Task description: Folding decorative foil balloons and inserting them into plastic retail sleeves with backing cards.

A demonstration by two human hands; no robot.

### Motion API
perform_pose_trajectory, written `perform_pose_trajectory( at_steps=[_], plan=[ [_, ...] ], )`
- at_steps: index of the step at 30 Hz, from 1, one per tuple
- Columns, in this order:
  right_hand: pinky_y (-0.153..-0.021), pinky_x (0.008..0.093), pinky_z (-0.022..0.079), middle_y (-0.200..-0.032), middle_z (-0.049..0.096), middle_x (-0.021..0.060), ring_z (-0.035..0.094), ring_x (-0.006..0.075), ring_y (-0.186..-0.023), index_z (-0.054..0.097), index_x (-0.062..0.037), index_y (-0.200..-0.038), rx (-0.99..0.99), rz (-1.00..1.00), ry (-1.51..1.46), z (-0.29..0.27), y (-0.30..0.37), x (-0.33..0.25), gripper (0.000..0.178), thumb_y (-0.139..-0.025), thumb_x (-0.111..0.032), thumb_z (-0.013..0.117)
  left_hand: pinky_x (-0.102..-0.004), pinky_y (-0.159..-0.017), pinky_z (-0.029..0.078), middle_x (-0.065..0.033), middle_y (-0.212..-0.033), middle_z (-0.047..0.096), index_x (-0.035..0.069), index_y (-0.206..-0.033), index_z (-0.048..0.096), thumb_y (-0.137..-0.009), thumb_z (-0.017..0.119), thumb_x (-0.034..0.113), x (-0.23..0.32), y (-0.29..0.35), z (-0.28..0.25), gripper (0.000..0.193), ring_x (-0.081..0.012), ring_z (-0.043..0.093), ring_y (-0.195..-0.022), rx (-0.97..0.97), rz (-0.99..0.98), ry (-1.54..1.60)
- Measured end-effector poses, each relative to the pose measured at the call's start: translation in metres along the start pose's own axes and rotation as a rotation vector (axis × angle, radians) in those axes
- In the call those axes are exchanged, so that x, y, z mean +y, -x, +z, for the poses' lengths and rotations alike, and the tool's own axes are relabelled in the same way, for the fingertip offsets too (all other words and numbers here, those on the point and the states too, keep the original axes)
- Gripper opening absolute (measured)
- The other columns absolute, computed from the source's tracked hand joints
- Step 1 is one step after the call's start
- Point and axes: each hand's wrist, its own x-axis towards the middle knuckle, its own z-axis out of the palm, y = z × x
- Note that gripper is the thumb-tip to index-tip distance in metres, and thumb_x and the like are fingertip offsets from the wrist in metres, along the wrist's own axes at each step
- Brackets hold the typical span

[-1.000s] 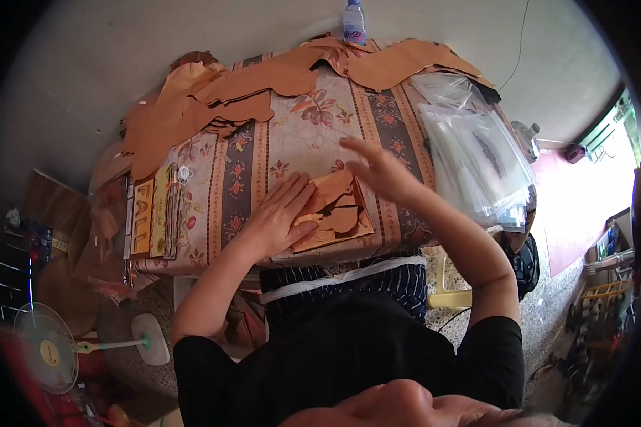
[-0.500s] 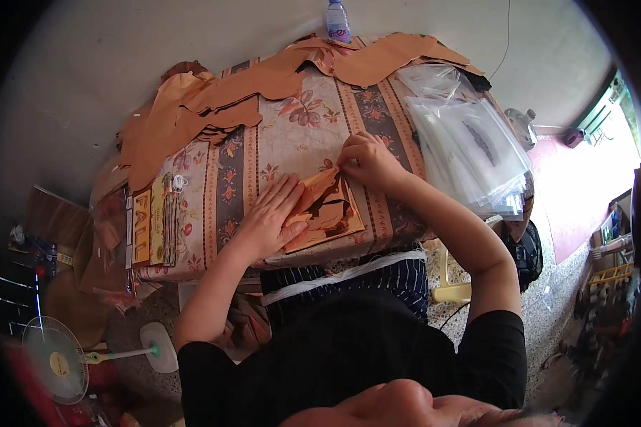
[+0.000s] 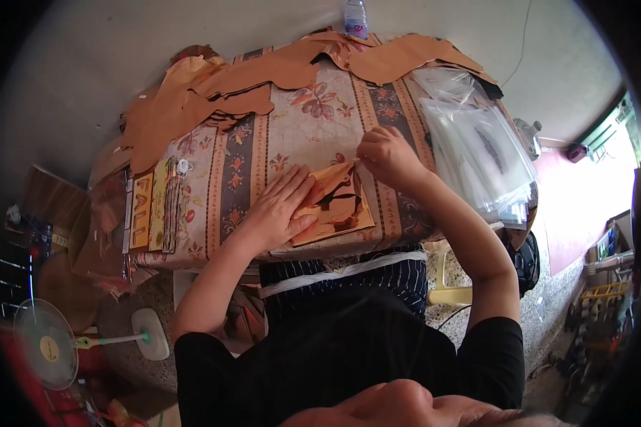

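Observation:
A shiny copper-gold foil piece (image 3: pixel 335 206), folded into a rough square with creases and dark reflections, lies near the table's front edge. My left hand (image 3: pixel 281 206) rests flat over its left side, fingers stretched out and thumb on the foil. At the upper right corner of the foil, my right hand (image 3: pixel 390 158) is closed, thumb and fingers pinched together at the corner. The fingertips are partly hidden by the hand itself.
Flat brown-backed foil shapes (image 3: pixel 263 75) overlap along the table's far side. Clear plastic sleeves (image 3: pixel 477 156) are piled at right, flat printed packs (image 3: pixel 149 213) at left. A water bottle (image 3: pixel 356 20) stands at the back; a white fan (image 3: pixel 46 345) is at lower left.
The view has shifted slightly, moving the table contents a little to the right in the picture. My right hand stays at the foil's corner; my left hand still presses the foil.

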Motion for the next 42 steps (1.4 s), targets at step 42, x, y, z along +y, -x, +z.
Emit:
perform_pose_trajectory(
  at_steps=[42],
  plan=[
    [-0.117, 0.0414, 0.013, -0.151, 0.026, 0.0230, 0.020, 0.0316, -0.143, 0.030, 0.0047, -0.142, -0.405, -0.188, -0.028, 0.008, 0.024, -0.083, 0.064, -0.092, -0.031, 0.048, -0.0417, -0.105, 0.040, -0.0106, -0.131, 0.054, 0.004, -0.123, 0.057, -0.068, 0.076, 0.012, 0.019, 0.071, 0.005, 0.059, -0.0271, 0.046, -0.127, 0.303, 0.060, 0.041]
  ],
)
